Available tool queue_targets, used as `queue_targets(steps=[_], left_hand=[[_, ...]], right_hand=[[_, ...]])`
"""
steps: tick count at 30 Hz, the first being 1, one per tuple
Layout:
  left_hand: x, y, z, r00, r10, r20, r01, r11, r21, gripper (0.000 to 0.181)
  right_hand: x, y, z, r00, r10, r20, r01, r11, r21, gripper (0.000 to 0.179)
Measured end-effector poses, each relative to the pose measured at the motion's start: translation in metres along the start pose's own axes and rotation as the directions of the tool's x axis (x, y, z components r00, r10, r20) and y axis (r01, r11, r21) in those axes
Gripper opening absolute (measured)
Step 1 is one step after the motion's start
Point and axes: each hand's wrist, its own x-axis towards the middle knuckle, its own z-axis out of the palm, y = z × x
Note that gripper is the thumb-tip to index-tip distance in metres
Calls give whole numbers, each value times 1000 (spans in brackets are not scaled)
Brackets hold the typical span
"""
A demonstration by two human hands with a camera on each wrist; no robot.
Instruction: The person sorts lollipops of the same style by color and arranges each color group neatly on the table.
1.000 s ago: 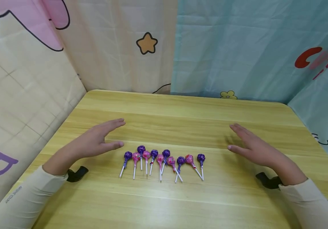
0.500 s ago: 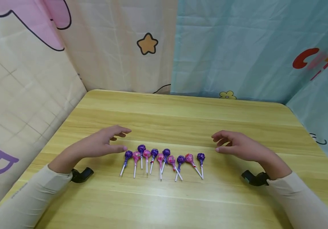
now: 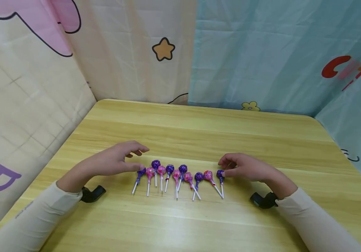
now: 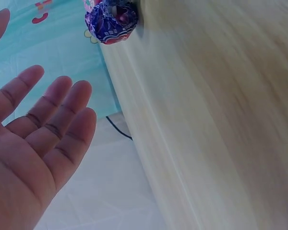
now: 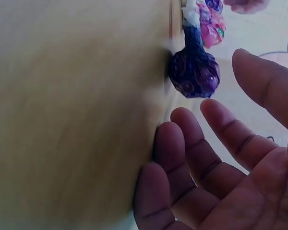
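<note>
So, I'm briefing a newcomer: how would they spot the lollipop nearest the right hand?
On the wooden table, find the row of lollipops. At its right end, the last lollipop is purple-wrapped, unlike the pink one beside it.

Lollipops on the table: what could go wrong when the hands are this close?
The right hand is right beside the purple lollipop at the right end without gripping it, so a bump might roll it away.

The left hand could nudge the purple lollipop at the left end into the pink one next to it.

Near the middle, a pink lollipop and a purple one have crossed sticks, so lifting one might drag the other.
</note>
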Motion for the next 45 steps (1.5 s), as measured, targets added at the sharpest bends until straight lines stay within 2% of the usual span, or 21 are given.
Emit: queue_targets(steps=[11, 23, 29, 38, 45], left_hand=[[-3, 9, 1, 1000, 12, 7, -13, 999, 46, 54], [4, 6, 7, 999, 16, 39, -18, 998, 61, 48], [8, 5, 9, 997, 23, 71, -30, 995, 94, 38], [6, 0, 5, 991, -51, 122, 38, 994, 104, 34], [7, -4, 6, 987, -40, 157, 28, 997, 76, 30]], right_hand=[[8, -4, 8, 1000, 1, -5, -2, 999, -51, 22], [7, -5, 13, 999, 36, -38, -40, 994, -106, 9], [6, -6, 15, 999, 21, -43, -25, 993, -117, 8], [6, -6, 14, 999, 18, -35, -22, 990, -139, 9], [6, -7, 13, 999, 38, -28, -41, 988, -149, 8]])
